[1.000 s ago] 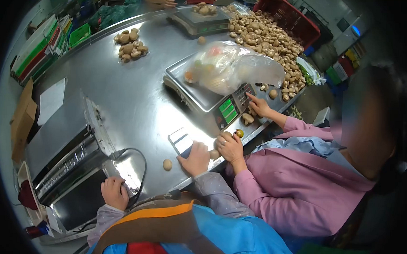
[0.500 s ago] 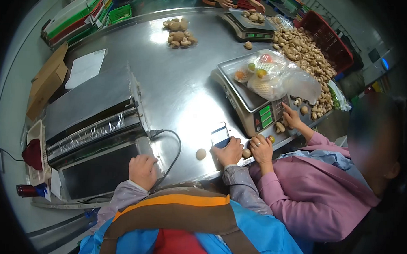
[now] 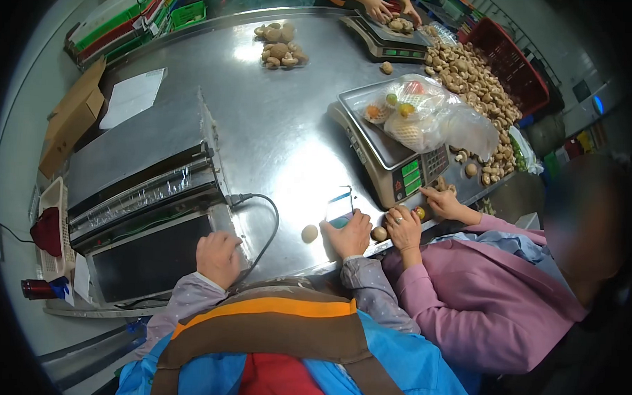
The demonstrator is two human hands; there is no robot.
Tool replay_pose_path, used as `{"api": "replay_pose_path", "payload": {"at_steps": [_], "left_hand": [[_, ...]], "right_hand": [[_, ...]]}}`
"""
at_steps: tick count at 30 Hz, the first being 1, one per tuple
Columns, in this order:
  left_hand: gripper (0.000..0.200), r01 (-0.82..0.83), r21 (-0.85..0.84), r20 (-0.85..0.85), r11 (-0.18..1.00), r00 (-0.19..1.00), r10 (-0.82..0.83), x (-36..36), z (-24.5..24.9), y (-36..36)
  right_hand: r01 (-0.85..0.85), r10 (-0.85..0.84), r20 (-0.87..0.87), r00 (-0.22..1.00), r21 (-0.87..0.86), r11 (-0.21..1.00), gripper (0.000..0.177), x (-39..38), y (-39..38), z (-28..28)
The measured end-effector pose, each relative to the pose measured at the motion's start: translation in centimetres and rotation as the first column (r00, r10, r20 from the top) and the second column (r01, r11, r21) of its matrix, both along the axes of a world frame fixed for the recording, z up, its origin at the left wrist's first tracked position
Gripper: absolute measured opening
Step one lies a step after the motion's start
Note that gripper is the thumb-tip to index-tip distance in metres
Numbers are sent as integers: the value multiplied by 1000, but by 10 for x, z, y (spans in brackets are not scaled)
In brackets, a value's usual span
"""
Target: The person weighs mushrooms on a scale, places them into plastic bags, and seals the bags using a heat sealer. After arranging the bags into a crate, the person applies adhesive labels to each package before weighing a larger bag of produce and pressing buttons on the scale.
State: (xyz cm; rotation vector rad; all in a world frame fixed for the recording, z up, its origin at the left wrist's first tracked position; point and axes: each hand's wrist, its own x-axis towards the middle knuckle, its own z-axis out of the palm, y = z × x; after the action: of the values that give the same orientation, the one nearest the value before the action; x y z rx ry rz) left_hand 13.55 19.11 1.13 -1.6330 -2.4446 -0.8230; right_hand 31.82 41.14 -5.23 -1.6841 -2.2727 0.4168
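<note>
My left hand rests with curled fingers on the right edge of the film wrapping machine; nothing shows in it. In my right hand is the lower end of a smartphone, whose lit screen faces up at the table's front edge. A loose mushroom lies to the left of that hand, and another mushroom to its right. Beside it rests a co-worker's hand with a ring. That person's other hand points near the display of the digital scale.
A plastic bag of fruit sits on the near scale. Mushrooms are heaped along the right side by a red crate. Packed mushrooms stand farther back. Another person's hands work at the far scale. A black cable loops beside the machine.
The co-worker's pointing hand has moved from the scale's keypad down toward its lower display corner. The far person's hands have come down onto the mushrooms on the far scale. My hands stay nearly still.
</note>
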Motion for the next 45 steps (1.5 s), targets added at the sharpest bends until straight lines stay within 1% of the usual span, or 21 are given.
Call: {"api": "replay_pose_path", "payload": {"at_steps": [3,7,9,11,17,25,35,38,40,41,42,43,44,45], "left_hand": [[24,6,12,-1,1000,1000,-6,0,0,0],[23,16,10,11,1000,1000,-16,1,2,1],[23,-4,-14,-7,1000,1000,4,1,2,2],[23,-1,-12,-6,1000,1000,1,1,2,2],[24,4,3,-12,1000,1000,-4,1,1,2],[25,4,-9,-20,1000,1000,-5,1,0,1],[23,0,-2,-15,1000,1000,0,1,1,2],[23,1,10,-12,1000,1000,-1,0,0,3],[22,-6,15,-9,1000,1000,6,0,0,2],[22,-3,19,-6,1000,1000,3,0,0,2],[23,1,20,-4,1000,1000,-1,0,0,2],[23,-8,12,-3,1000,1000,8,0,0,2],[23,-3,14,0,1000,1000,3,0,1,2],[23,7,18,2,1000,1000,-7,0,2,2]], "right_hand": [[-35,35,-14,999,17,999,79,5,1,-4],[-30,31,-29,999,28,999,79,5,-1,-1],[-37,38,-49,998,15,999,78,4,0,0],[-39,41,-53,998,42,998,77,5,0,-3],[-42,43,-35,998,23,999,75,3,0,0],[-53,56,-52,997,68,996,75,4,0,-3],[-61,64,-48,997,67,996,74,5,0,-4],[-61,63,-47,997,33,998,76,5,1,-2],[-70,66,-55,996,-60,996,83,11,9,-4],[-79,76,-55,996,-64,995,83,18,21,-10],[-164,110,-203,973,-272,948,86,30,40,-20],[-267,107,-349,931,-454,850,90,40,53,-30],[-306,97,-421,902,-463,832,95,49,60,-37],[-353,149,-416,897,-472,808,102,55,65,-36]]}}
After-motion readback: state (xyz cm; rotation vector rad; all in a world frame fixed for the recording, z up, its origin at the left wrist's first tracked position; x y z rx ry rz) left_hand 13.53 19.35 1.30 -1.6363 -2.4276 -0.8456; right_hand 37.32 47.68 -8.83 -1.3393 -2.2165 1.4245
